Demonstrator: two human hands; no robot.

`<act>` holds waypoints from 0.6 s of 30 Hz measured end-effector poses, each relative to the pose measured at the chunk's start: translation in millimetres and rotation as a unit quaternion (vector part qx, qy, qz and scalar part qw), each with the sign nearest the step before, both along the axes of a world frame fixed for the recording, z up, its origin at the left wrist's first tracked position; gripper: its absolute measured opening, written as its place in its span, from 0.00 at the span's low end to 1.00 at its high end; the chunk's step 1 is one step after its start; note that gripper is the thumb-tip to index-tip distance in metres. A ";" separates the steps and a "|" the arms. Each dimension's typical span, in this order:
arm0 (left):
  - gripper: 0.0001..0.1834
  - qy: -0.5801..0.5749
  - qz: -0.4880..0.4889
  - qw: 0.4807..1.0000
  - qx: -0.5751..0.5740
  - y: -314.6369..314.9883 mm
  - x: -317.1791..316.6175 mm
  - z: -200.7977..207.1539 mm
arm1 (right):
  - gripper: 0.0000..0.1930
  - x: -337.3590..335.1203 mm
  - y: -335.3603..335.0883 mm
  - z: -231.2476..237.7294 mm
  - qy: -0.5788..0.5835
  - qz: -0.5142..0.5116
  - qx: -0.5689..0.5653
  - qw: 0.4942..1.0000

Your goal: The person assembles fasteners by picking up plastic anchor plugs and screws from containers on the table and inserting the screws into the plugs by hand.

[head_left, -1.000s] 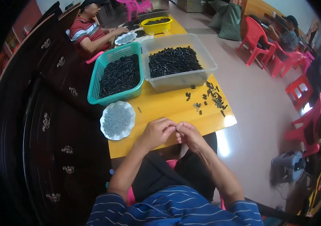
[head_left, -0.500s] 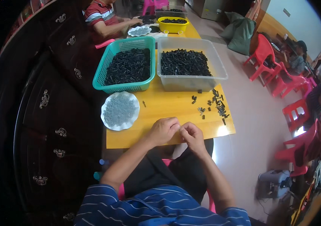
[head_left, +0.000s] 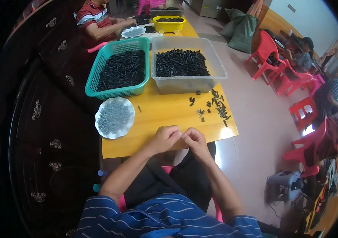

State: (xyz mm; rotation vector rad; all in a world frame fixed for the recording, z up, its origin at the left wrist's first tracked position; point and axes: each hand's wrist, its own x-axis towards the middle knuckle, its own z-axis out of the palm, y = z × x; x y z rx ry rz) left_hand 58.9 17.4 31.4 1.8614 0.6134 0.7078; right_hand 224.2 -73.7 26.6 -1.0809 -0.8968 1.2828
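Above the front edge of the yellow table (head_left: 153,115), my left hand (head_left: 166,139) and my right hand (head_left: 196,143) meet fingertip to fingertip. Both are closed in a pinch, and whatever lies between the fingertips is hidden or too small to name. Left of them stands a white wavy-edged dish (head_left: 99,126) of small grey metal pieces, probably screws. One small dark screw-like piece (head_left: 139,108) lies beside it. To the right is a loose scatter of small black parts (head_left: 221,109), with a few lighter ones among them.
Behind, a green mesh basket (head_left: 147,67) and a clear plastic tub (head_left: 173,85) hold heaps of black parts. Farther back are a yellow tub (head_left: 171,27) and a person in red (head_left: 93,18) working. Dark drawers (head_left: 46,115) flank my left; red chairs (head_left: 266,55) with people stand right.
The whole view has shifted, so the table and containers sit farther left in the picture. My hands stay together at the table's front edge, with the fingertips slightly rearranged.
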 end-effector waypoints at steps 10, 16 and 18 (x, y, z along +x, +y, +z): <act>0.06 -0.009 0.024 0.999 -0.036 -2.0 -1.3 -1.4 | 0.05 3.1 -0.4 -12.2 0.041 -0.009 -0.055 0.998; 0.04 -0.019 0.017 0.990 -0.136 0.4 1.5 -18.3 | 0.05 -3.4 2.8 -14.0 0.073 -0.022 -0.047 0.996; 0.05 -0.026 -0.001 0.985 -0.173 -0.1 1.8 -18.1 | 0.06 -6.8 1.7 -12.3 0.040 -0.037 -0.030 0.998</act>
